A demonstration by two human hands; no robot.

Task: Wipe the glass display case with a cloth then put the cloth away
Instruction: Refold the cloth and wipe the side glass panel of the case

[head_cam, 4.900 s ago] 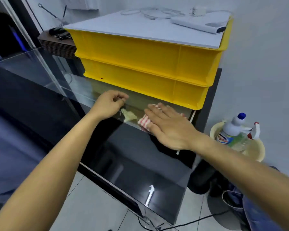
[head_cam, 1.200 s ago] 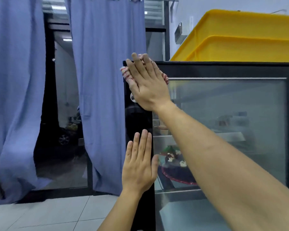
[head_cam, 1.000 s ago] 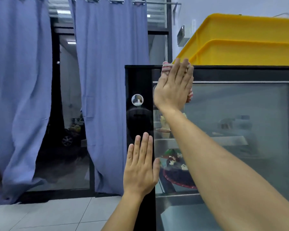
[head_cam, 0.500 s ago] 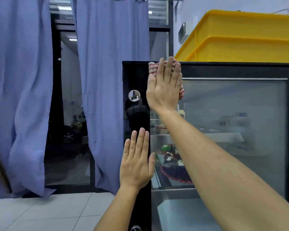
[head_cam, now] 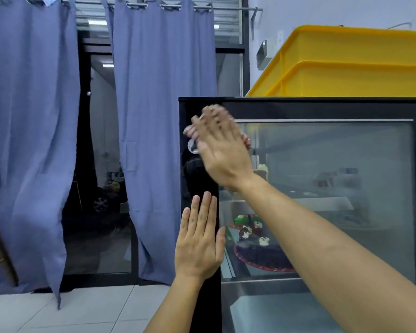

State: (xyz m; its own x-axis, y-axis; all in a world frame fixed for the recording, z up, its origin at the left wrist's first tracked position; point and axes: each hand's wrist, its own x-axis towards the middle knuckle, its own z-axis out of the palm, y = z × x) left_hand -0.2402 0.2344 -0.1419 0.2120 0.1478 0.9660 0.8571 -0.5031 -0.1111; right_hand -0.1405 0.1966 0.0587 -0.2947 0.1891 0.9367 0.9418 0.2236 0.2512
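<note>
The glass display case point(head_cam: 334, 188) has a black frame and fills the right half of the view, with cakes behind its pane. My right hand point(head_cam: 222, 145), fingers straight and motion-blurred, presses a red-and-white checked cloth point(head_cam: 246, 141) flat against the case's upper left corner. Only the cloth's edges show around my palm. Lower down, my left hand point(head_cam: 198, 239) rests flat with straight fingers on the black left frame post.
Two stacked yellow crates point(head_cam: 351, 66) sit on top of the case. Blue curtains point(head_cam: 159, 116) hang left of it before a dark glass doorway. A decorated cake point(head_cam: 257, 248) stands on a shelf inside. White floor tiles point(head_cam: 70, 308) lie below.
My right hand and the cloth slid left and slightly down from the top edge onto the black corner post. My left hand stays pressed on the frame.
</note>
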